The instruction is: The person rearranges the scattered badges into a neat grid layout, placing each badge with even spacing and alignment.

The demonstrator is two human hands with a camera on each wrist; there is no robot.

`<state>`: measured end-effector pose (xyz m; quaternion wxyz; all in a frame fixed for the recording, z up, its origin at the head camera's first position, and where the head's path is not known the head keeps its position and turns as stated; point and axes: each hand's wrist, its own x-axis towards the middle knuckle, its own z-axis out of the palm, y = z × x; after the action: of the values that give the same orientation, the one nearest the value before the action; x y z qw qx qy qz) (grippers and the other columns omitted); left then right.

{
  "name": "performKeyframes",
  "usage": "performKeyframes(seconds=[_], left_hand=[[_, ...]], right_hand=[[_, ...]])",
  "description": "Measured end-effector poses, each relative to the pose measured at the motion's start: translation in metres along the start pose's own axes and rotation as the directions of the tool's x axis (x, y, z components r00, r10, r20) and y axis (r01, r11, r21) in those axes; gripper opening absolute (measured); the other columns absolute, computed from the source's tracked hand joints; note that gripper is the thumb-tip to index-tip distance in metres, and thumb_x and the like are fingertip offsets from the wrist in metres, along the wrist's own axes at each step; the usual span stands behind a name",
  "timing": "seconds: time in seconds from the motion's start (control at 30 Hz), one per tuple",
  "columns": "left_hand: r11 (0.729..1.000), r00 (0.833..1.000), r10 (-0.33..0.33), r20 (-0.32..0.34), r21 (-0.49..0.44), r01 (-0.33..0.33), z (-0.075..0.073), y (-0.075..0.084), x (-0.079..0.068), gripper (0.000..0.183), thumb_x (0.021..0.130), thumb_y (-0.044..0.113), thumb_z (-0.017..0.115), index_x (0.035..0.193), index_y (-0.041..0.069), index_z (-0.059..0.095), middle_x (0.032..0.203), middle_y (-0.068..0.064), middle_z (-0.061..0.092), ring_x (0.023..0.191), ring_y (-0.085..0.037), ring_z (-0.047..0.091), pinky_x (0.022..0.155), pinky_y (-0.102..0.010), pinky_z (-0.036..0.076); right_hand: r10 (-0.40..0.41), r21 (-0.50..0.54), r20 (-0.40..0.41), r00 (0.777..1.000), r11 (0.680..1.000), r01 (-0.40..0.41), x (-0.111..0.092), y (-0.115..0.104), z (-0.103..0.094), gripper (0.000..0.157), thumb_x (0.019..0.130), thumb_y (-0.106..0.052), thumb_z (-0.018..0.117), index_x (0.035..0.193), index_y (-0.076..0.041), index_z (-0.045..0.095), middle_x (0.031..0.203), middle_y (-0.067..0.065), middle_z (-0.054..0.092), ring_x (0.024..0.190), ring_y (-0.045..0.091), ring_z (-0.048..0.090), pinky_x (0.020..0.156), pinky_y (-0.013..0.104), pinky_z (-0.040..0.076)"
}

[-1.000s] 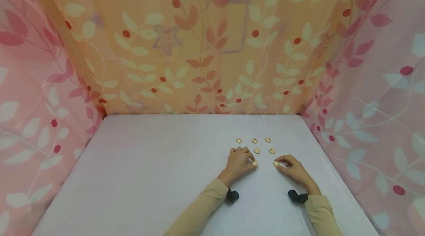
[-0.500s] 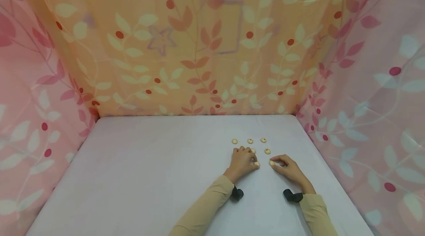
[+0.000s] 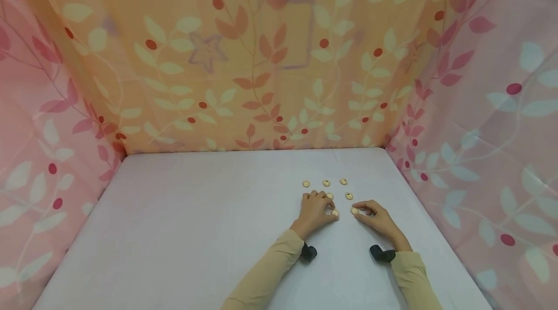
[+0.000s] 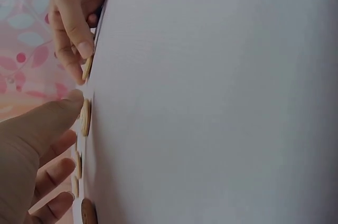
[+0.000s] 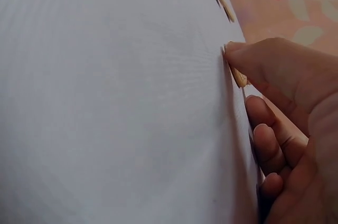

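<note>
My left hand [image 3: 315,209] pinches a small round wooden disc [image 3: 334,212] on the white table between thumb and index finger. In the left wrist view, the thumb lies by the edge of that disc [image 4: 85,117], the other fingers spread beyond it. To the right, my right hand [image 3: 378,219] holds a similar disc [image 3: 354,210] by its edge; the right wrist view has the thumb on this disc [image 5: 238,75]. A short gap separates the two discs. Another disc [image 4: 88,211], low in the left wrist view, is hidden in the head view.
Behind the hands, three discs form a back row, including a left one [image 3: 306,183] and a right one [image 3: 343,181]. In front of them lie a disc [image 3: 349,196] and one [image 3: 330,196] partly covered by left fingers. Patterned curtains [image 3: 261,58] enclose the white table [image 3: 183,223].
My left hand has slid its disc rightward, narrowing the gap to the right hand's disc, and now partly covers a disc behind. The right hand stays put among the discs. The head view shifts slightly.
</note>
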<state>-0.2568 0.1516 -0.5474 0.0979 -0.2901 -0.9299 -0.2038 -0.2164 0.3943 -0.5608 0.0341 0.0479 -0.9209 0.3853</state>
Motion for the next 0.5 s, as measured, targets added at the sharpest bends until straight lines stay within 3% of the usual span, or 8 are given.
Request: performKeyframes(seconds=[0.27, 0.5], left_hand=[[0.997, 0.998, -0.05, -0.031, -0.068, 0.047, -0.006, -0.02, -0.006, 0.028, 0.074, 0.053, 0.07, 0.092, 0.031, 0.07, 0.1, 0.011, 0.059, 0.093, -0.013, 0.049, 0.085, -0.041, 0.033], [0.982, 0.99, -0.12, -0.071, -0.156, 0.108, -0.017, -0.04, -0.018, 0.026, 0.073, 0.049, 0.072, 0.089, 0.03, 0.07, 0.097, 0.011, 0.058, 0.092, -0.013, 0.049, 0.086, -0.042, 0.033]], right_hand=[[0.028, -0.026, 0.015, 1.0, 0.999, -0.027, 0.003, -0.005, -0.004, 0.041, 0.079, -0.04, 0.071, 0.112, -0.017, 0.064, 0.102, 0.001, 0.059, 0.085, 0.012, 0.047, 0.073, 0.024, 0.038], [0.016, -0.043, -0.035, 0.999, 0.999, -0.018, 0.003, -0.01, -0.007, 0.036, 0.079, -0.036, 0.072, 0.109, -0.015, 0.066, 0.093, 0.001, 0.059, 0.074, 0.009, 0.046, 0.065, 0.024, 0.037]])
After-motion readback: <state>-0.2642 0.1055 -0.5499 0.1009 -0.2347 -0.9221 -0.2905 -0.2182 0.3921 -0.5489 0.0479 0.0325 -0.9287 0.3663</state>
